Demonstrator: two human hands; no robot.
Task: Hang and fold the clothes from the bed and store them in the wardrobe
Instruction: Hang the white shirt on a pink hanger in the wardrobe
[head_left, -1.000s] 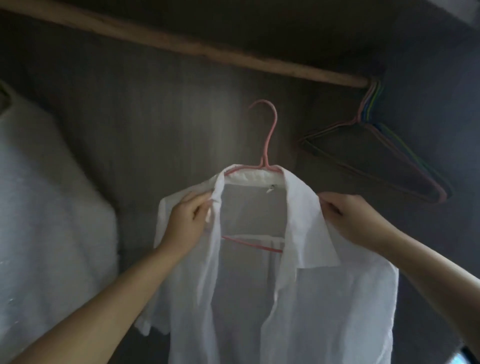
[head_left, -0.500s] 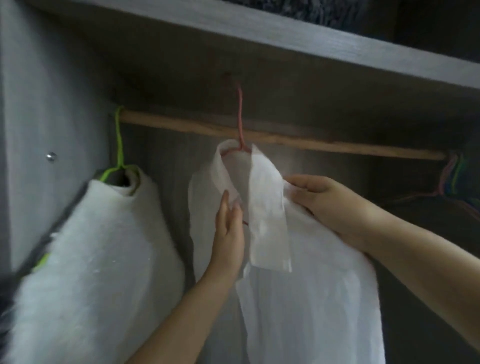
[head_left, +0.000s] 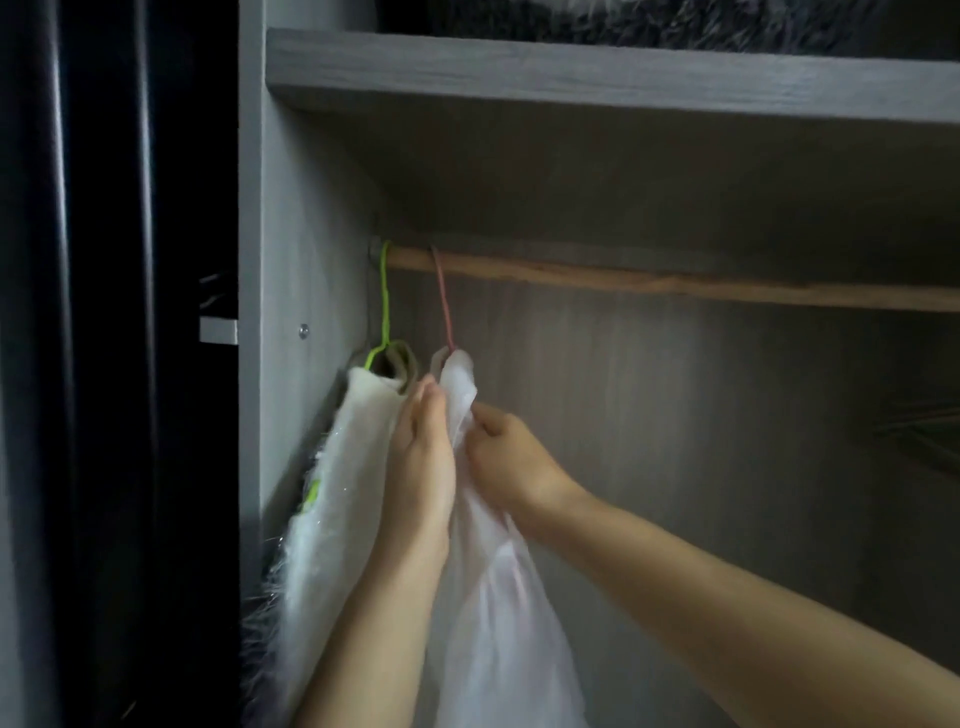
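Wardrobe interior, wooden rail (head_left: 675, 283): white shirt (head_left: 498, 597) hung lengthwise on pink hanger (head_left: 443, 301); right hand (head_left: 511, 462) pinched its collar edge, left hand (head_left: 421, 467) lay flat alongside, fingers straight

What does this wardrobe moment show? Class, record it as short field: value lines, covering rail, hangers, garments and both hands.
rail: wooden rail under a grey shelf
hangers: green hanger and pink hanger, both hooked on the rail
garments: fluffy white garment on green; thin white shirt on pink
left hand: flat against the shirt
right hand: fingers pinch the shirt
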